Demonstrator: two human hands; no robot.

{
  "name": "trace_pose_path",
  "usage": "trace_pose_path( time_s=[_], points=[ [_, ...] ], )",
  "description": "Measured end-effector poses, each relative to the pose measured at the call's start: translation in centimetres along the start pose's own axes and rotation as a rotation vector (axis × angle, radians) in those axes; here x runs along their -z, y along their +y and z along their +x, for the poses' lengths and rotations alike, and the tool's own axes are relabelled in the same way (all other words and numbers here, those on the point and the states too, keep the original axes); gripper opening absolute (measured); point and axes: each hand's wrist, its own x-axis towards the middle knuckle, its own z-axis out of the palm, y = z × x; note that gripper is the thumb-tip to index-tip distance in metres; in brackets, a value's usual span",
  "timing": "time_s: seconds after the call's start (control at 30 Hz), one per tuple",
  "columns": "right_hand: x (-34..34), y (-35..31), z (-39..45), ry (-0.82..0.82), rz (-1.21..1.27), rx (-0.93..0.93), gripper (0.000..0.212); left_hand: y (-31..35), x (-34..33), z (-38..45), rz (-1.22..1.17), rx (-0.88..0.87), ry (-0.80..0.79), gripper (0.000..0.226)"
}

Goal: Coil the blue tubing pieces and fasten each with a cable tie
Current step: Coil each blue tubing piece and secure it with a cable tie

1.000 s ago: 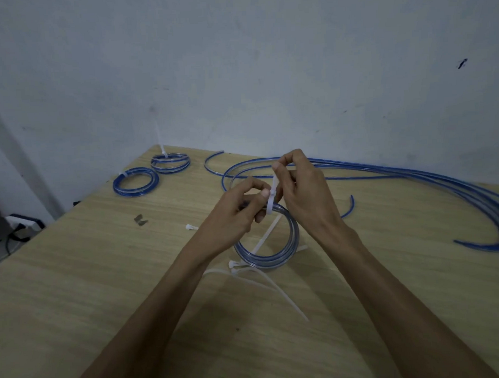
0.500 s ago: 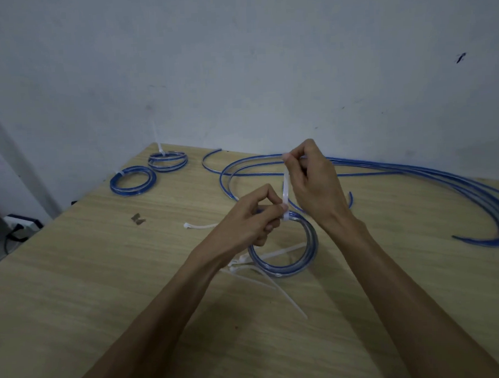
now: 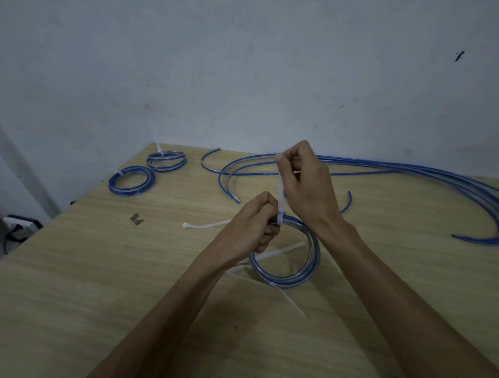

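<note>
Since the earlier frames the right hand (image 3: 305, 186) has risen and drawn the white plastic cable tie (image 3: 280, 193) taut, so a longer stretch of its tail now stands nearly upright above the coil of blue tubing (image 3: 292, 278). That hand pinches the tail's upper end between thumb and curled fingers. Below it, the left hand (image 3: 251, 228) grips the top of the coil where the tie's head sits, fingers curled round the tubing. The coil hangs from that grip, its lower arc on or just above the pale wooden table (image 3: 103, 281); which, I cannot tell. Loose white cable ties (image 3: 287, 298) lie on the table under and beside the coil. Two tied blue coils (image 3: 131, 181) lie near the far left corner, and long uncoiled blue tubing pieces (image 3: 442, 177) sweep along the wall to the right.
</note>
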Motion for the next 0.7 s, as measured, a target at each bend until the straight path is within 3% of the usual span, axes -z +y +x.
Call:
trace_pose_path(
  time_s=[0.3, 0.53, 0.7],
  points=[
    [0.3, 1.1, 0.6, -0.034, -0.028, -0.076, 0.015, -0.3, -0.6, -0.1, 0.107, -0.148, 0.011, 0.033],
    [0.4, 2.6, 0.8, -0.051, -0.025, -0.242, 0.018, -0.6, -0.5, 0.2, 0.110, -0.161, -0.053, 0.037],
    [0.8, 2.7, 0.9, -0.092, 0.098, -0.325, 0.019, -2.0, -0.3, 0.9, 0.047, -0.126, 0.016, 0.034]
  ],
)
